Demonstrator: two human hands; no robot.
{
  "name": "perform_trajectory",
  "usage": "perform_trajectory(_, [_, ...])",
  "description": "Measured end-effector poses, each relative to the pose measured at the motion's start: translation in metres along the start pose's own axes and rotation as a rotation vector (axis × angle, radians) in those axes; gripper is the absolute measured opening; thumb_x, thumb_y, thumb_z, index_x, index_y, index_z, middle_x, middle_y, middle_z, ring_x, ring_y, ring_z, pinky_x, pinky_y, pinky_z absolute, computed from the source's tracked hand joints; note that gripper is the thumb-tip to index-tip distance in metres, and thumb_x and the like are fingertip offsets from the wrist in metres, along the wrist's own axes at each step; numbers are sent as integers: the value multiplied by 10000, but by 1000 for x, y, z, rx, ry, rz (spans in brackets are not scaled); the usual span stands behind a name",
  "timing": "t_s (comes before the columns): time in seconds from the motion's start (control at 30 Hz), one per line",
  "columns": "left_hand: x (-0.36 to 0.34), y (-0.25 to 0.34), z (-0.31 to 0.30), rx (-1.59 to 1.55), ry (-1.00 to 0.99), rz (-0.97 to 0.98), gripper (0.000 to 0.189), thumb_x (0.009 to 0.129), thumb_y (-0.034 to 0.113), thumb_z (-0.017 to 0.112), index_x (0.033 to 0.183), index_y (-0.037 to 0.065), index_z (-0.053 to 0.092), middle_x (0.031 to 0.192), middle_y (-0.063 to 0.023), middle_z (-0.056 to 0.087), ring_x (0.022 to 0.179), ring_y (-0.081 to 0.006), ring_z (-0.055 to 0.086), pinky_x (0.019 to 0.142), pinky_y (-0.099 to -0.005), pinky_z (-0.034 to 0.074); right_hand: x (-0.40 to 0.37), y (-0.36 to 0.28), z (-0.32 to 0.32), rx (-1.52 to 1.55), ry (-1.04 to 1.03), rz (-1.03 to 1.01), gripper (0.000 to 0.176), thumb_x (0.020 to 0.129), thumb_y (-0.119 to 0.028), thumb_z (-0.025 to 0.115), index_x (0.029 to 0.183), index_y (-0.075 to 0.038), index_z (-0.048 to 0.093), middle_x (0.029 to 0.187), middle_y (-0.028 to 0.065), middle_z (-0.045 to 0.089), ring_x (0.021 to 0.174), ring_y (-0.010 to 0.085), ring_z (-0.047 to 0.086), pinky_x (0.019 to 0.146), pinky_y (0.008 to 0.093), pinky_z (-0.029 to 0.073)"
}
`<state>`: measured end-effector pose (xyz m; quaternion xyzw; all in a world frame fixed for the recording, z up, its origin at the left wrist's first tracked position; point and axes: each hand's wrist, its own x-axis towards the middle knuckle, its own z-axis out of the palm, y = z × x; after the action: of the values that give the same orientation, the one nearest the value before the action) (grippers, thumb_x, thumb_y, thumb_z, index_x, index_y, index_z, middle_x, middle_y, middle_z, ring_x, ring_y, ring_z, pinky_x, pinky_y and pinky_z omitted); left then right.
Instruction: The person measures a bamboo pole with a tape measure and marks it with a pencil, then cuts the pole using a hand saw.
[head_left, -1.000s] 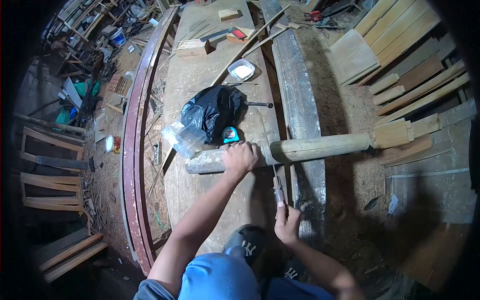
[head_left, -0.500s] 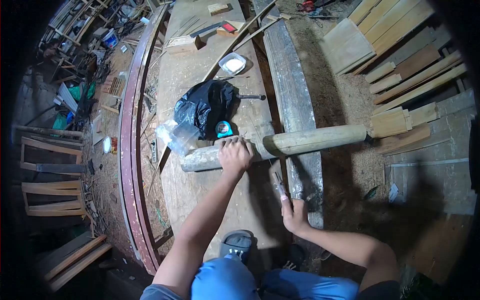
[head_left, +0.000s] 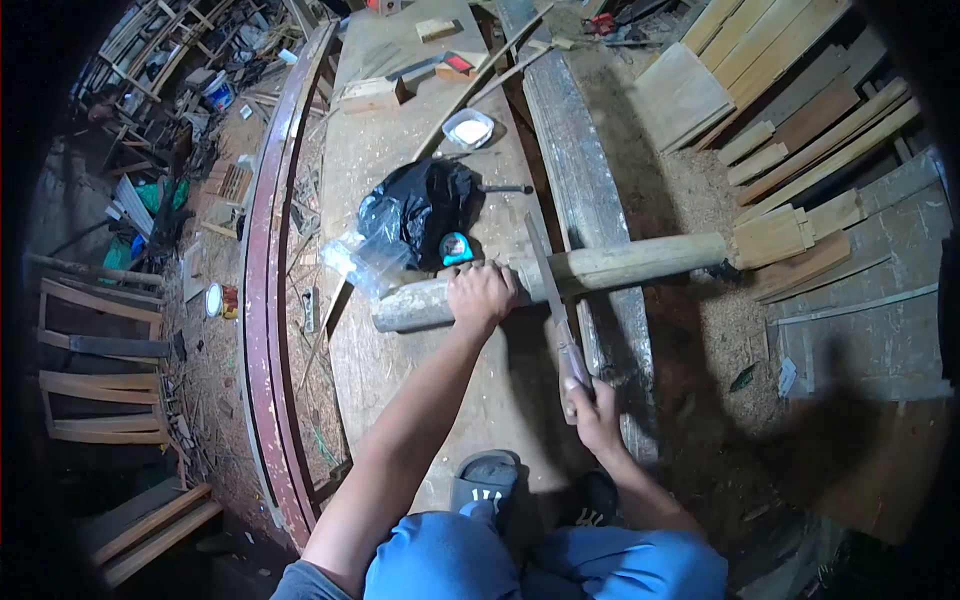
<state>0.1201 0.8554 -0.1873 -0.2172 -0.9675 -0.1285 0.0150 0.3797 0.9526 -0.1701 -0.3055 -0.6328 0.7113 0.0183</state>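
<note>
A round wooden log (head_left: 640,262) lies across the plywood bench top (head_left: 400,400) and a thick weathered beam (head_left: 585,180). My left hand (head_left: 482,296) is wrapped over the log's left part, pressing on it. In my right hand (head_left: 592,408) is the handle of a handsaw (head_left: 546,270), its blade pointing up and away, crossing the log to the right of my left hand. Just beyond the left hand are a teal tape measure (head_left: 455,249), a black plastic bag (head_left: 415,210) and a clear plastic bag (head_left: 365,265).
A white tub (head_left: 467,129), a hammer-like handle (head_left: 505,189) and wood strips lie farther up the bench. A long reddish beam (head_left: 262,300) runs along the left. Boards (head_left: 780,240) lean at the right. Sandals (head_left: 484,480) are on my feet below.
My right hand has moved toward me, slightly right, and the saw's blade now shows at full length across the log. My left hand still holds the log; the view has shifted slightly.
</note>
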Motion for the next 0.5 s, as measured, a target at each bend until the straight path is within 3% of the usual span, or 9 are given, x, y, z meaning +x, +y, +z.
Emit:
perform_trajectory(0.07, [-3, 3, 3, 22, -26, -32, 371, 925, 298, 489, 815, 67, 757, 947, -154, 756, 944, -302, 717, 900, -447, 483, -9, -6, 7, -63, 12, -126, 292, 1008, -281, 650, 865, -31, 594, 637, -25, 558, 537, 52, 501, 485, 247, 378])
perform_trajectory(0.13, [-3, 1, 6, 20, 35, -2, 371, 928, 301, 487, 821, 71, 757, 939, -151, 757, 921, -306, 721, 893, -451, 485, -11, -7, 17, 77, 9, -164, 238, 1007, -242, 650, 896, -35, 612, 629, -19, 563, 542, 67, 503, 493, 276, 389])
perform_trajectory(0.2, [-2, 0, 8, 11, 39, 7, 377, 928, 310, 485, 827, 70, 757, 932, -147, 757, 901, -309, 723, 888, -457, 487, -11, -4, 18, 96, 13, -116, 249, 1019, -226, 628, 859, -36, 612, 626, -11, 571, 541, 71, 494, 499, 289, 388])
perform_trajectory(0.3, [0, -1, 8, -25, 81, 21, 385, 918, 294, 499, 777, 49, 760, 863, -186, 750, 832, -339, 725, 885, -472, 493, -1, 13, 18, -128, 96, -279, 338, 1035, -208, 592, 744, -37, 573, 580, -8, 511, 512, 69, 464, 474, 304, 341])
perform_trajectory(0.4, [4, -2, 6, 26, -16, -22, 371, 918, 309, 490, 809, 77, 759, 917, -155, 758, 885, -308, 731, 882, -454, 503, 1, 16, 18, 17, 47, -213, 356, 1035, -214, 590, 729, -36, 551, 553, -3, 475, 500, 93, 465, 474, 327, 334])
perform_trajectory(0.5, [6, -1, 2, 27, -23, -10, 368, 914, 303, 498, 784, 83, 763, 886, -173, 756, 849, -320, 739, 859, -445, 523, 3, 17, 17, -58, 74, -259, 421, 1049, -231, 557, 680, -34, 517, 537, 18, 464, 481, 124, 464, 475, 337, 338])
